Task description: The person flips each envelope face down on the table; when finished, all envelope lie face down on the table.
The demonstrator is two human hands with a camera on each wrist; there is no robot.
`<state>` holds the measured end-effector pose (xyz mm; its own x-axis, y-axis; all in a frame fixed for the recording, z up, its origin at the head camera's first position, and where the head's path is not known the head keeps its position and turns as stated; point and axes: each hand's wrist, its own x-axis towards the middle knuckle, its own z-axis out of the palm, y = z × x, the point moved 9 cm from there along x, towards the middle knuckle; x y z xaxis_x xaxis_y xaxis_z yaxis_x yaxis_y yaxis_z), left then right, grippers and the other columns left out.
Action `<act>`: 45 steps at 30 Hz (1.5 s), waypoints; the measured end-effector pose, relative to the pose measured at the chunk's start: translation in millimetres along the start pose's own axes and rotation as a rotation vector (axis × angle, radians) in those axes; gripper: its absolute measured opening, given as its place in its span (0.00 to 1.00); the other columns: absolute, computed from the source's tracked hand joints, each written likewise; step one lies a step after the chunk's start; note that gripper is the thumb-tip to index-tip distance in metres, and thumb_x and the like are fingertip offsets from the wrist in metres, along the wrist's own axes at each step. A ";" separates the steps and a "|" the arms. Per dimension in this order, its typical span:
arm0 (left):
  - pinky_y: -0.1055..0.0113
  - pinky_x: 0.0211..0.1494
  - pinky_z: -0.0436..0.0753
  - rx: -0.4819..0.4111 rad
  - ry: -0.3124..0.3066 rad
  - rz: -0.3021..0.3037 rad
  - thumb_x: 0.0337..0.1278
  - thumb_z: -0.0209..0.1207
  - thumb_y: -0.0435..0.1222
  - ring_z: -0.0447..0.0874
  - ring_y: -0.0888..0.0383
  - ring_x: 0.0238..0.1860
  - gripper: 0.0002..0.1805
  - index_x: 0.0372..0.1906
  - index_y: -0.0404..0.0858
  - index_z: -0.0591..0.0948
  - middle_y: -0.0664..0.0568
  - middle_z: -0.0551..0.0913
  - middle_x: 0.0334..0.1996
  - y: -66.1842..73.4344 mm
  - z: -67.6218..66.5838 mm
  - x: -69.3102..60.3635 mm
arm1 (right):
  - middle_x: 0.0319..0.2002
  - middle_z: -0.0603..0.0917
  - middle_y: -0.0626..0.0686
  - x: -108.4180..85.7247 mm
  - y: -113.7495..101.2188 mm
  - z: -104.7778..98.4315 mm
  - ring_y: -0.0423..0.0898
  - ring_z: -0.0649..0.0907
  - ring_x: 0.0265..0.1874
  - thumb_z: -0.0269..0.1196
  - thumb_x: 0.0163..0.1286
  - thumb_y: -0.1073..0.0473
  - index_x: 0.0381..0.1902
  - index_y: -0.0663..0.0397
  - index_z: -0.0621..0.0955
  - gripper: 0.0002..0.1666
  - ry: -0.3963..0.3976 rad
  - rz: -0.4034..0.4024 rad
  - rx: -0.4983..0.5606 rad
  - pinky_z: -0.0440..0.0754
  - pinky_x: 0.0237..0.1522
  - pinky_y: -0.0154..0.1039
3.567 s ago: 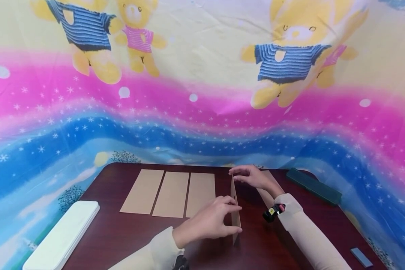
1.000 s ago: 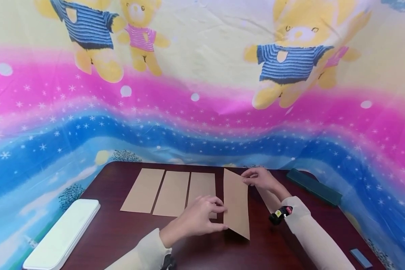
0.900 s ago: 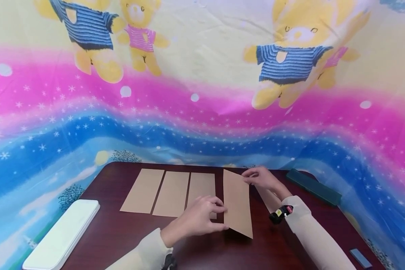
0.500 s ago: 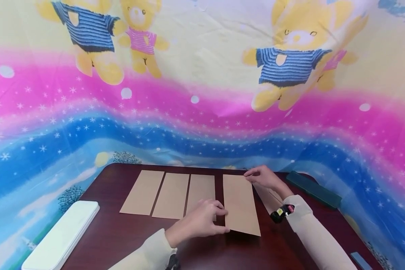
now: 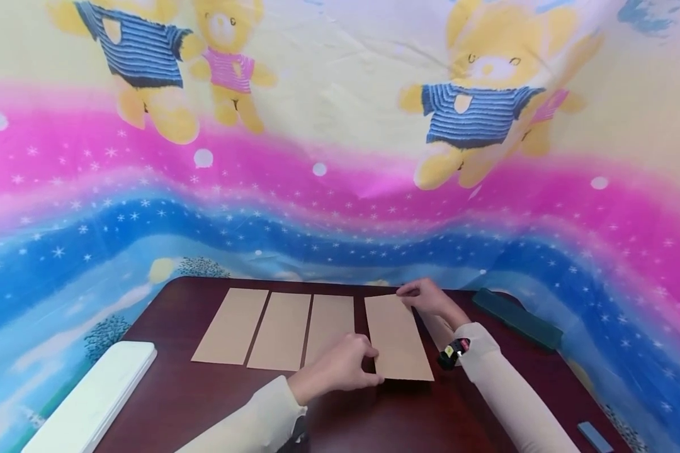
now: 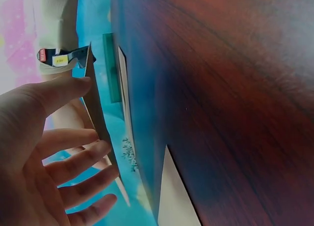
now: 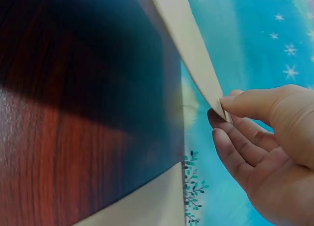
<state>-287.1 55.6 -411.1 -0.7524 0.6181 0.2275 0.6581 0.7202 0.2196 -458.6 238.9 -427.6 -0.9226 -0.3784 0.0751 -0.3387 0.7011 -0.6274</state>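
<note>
A thin brown card [image 5: 399,340] is held between both hands, its face up and its near edge raised off the dark wooden table. My left hand [image 5: 340,362] holds its left edge near the front, thumb and fingertips along it. At the far right corner my right hand [image 5: 427,299] pinches it, thumb over fingers, plain in the right wrist view on the card's corner [image 7: 213,88]. Seen edge-on, the same card [image 6: 98,110] tilts in the left wrist view. To the left, three matching cards lie in a row, the rightmost card [image 5: 328,321] partly hidden by my left hand.
Another brown card [image 5: 437,327] lies partly hidden beneath the right hand. A white case [image 5: 90,399] stands at the table's left, a dark green case [image 5: 515,318] at the far right. A small blue-grey bar [image 5: 595,436] lies near the right edge of the table [image 5: 345,421].
The held card has turned from standing on edge to nearly flat, its face now upward. Both hands have kept hold of it and stayed near the same spots.
</note>
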 end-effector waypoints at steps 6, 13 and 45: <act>0.72 0.30 0.74 0.022 -0.032 0.003 0.53 0.70 0.57 0.80 0.66 0.27 0.14 0.31 0.53 0.90 0.64 0.86 0.24 -2.2 9.9 9.2 | 0.51 0.88 0.61 5.2 0.1 11.6 0.57 0.86 0.50 0.66 0.71 0.65 0.52 0.59 0.88 0.13 -0.013 -0.015 -0.061 0.86 0.48 0.50; 0.70 0.29 0.67 0.032 -0.103 -0.046 0.57 0.70 0.53 0.69 0.65 0.21 0.15 0.20 0.54 0.82 0.66 0.72 0.11 -12.0 18.3 6.8 | 0.50 0.88 0.61 9.0 9.7 32.2 0.57 0.86 0.50 0.69 0.68 0.63 0.52 0.62 0.87 0.16 -0.064 -0.013 -0.118 0.86 0.49 0.50; 0.68 0.43 0.75 0.115 -0.113 -0.070 0.49 0.74 0.50 0.74 0.65 0.28 0.12 0.17 0.55 0.86 0.70 0.80 0.16 -23.2 36.6 22.9 | 0.56 0.86 0.61 22.9 7.6 45.8 0.59 0.84 0.56 0.69 0.70 0.57 0.54 0.59 0.87 0.18 -0.071 0.021 -0.217 0.84 0.56 0.55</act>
<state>-320.6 64.6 -445.7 -0.7991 0.5918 0.1061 0.6010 0.7902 0.1198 -473.8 207.9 -466.1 -0.9169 -0.3991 0.0042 -0.3588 0.8197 -0.4466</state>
